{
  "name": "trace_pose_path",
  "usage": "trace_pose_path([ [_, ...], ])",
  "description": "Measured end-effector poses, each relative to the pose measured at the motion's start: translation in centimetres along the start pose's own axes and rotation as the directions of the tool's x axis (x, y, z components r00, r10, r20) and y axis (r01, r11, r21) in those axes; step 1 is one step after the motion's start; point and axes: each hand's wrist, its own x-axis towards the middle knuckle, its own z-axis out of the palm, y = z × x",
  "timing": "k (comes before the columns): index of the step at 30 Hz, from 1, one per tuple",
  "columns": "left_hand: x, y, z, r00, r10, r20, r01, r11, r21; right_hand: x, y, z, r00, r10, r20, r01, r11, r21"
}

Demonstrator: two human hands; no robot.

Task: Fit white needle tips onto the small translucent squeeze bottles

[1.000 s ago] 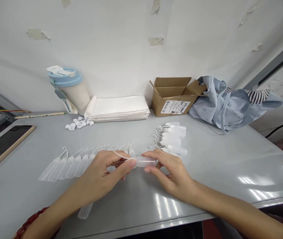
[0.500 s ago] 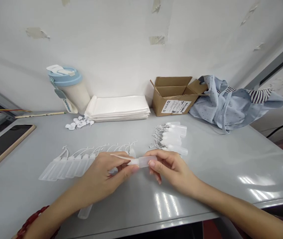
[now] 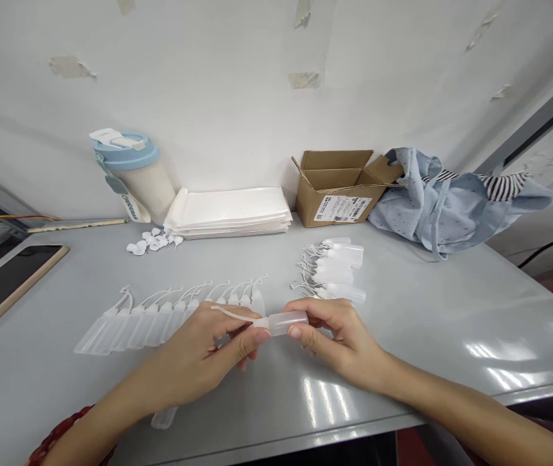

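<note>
Both hands hold one small clear plastic bottle point(image 3: 287, 321) just above the grey table point(image 3: 427, 323). My right hand point(image 3: 337, 336) pinches its body between thumb and fingers. My left hand point(image 3: 208, 353) is closed on its neck end, where a thin white tether with a cap point(image 3: 230, 314) sticks out to the left. A row of several like bottles point(image 3: 160, 320) lies side by side behind my left hand. A second heap of bottles point(image 3: 337, 272) lies behind my right hand. One more bottle point(image 3: 164, 417) lies under my left forearm.
At the back stand a blue-lidded cup point(image 3: 138, 171), a stack of white bags point(image 3: 230, 210), loose white caps point(image 3: 153, 241), an open cardboard box point(image 3: 339, 188) and a blue cloth bundle point(image 3: 451, 200). A phone point(image 3: 7, 281) lies far left. The table's front edge is near.
My right hand's grip has shifted along the bottle, fingers curling more around its body. The bottle has tilted a little, tether end lower left. My left hand has barely moved.
</note>
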Motion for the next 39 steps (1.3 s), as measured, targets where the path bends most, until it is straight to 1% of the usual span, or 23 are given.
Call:
trace_pose_path([
  [2,-0.1,-0.5,0.4,0.989,0.136,-0.055,-0.129,0.985,0.117,0.0,0.1,-0.1,0.994,0.093,0.055,-0.097,0.993,0.063],
  [3,-0.2,-0.8,0.6,0.972,0.218,-0.093,-0.197,0.961,0.195,0.0,0.1,-0.1,0.988,0.135,0.080,-0.142,0.985,0.095],
  [5,-0.3,-1.4,1.2,0.913,0.383,-0.144,-0.309,0.876,0.370,0.0,0.4,-0.2,0.974,0.191,0.123,-0.210,0.964,0.162],
  [7,-0.5,-1.7,1.6,0.862,0.487,-0.142,-0.356,0.779,0.516,0.1,0.7,-0.2,0.962,0.218,0.166,-0.255,0.934,0.249],
  [9,-0.6,-1.8,1.8,0.834,0.538,-0.123,-0.368,0.708,0.603,0.1,0.8,-0.2,0.950,0.241,0.200,-0.298,0.894,0.334],
  [10,-0.7,-1.8,1.8,0.826,0.550,-0.121,-0.371,0.693,0.618,0.1,0.9,-0.1,0.944,0.255,0.210,-0.319,0.873,0.369],
  [11,-0.7,-1.8,1.7,0.822,0.555,-0.130,-0.376,0.699,0.609,0.2,0.9,-0.1,0.939,0.269,0.217,-0.336,0.855,0.395],
  [12,-0.6,-1.7,1.6,0.827,0.543,-0.146,-0.376,0.727,0.575,0.2,0.9,0.0,0.935,0.278,0.218,-0.347,0.843,0.410],
  [14,-0.5,-1.5,1.2,0.866,0.467,-0.179,-0.346,0.819,0.458,0.2,0.8,0.1,0.940,0.277,0.201,-0.337,0.852,0.401],
  [16,-0.4,-1.2,0.8,0.924,0.347,-0.158,-0.278,0.898,0.342,0.2,0.8,0.2,0.956,0.244,0.164,-0.287,0.896,0.339],
  [18,-0.3,-1.0,0.6,0.968,0.230,-0.100,-0.192,0.936,0.296,0.2,0.8,0.3,0.975,0.192,0.115,-0.215,0.944,0.249],
  [21,-0.3,-0.8,0.5,0.990,0.128,-0.065,-0.105,0.953,0.284,0.0,0.8,0.3,0.994,0.096,0.053,-0.103,0.984,0.146],
  [24,-0.5,-0.8,0.7,0.988,0.136,-0.068,-0.114,0.959,0.259,-0.1,0.7,0.3,0.999,0.020,0.029,-0.022,0.998,0.055],
  [27,-0.6,-0.9,0.9,0.981,0.177,-0.081,-0.150,0.952,0.266,-0.1,0.6,0.3,0.999,0.021,0.039,-0.022,1.000,0.016],
  [30,-0.6,-1.1,1.2,0.962,0.247,-0.115,-0.198,0.925,0.325,0.0,0.7,0.3,0.996,0.065,0.056,-0.068,0.996,0.054],
  [35,-0.6,-1.5,1.4,0.906,0.401,-0.134,-0.308,0.843,0.440,0.1,0.9,0.3,0.981,0.177,0.081,-0.186,0.975,0.118],
  [39,-0.5,-1.8,1.6,0.885,0.445,-0.137,-0.335,0.814,0.475,0.2,0.9,0.5,0.965,0.251,0.081,-0.260,0.957,0.126],
])
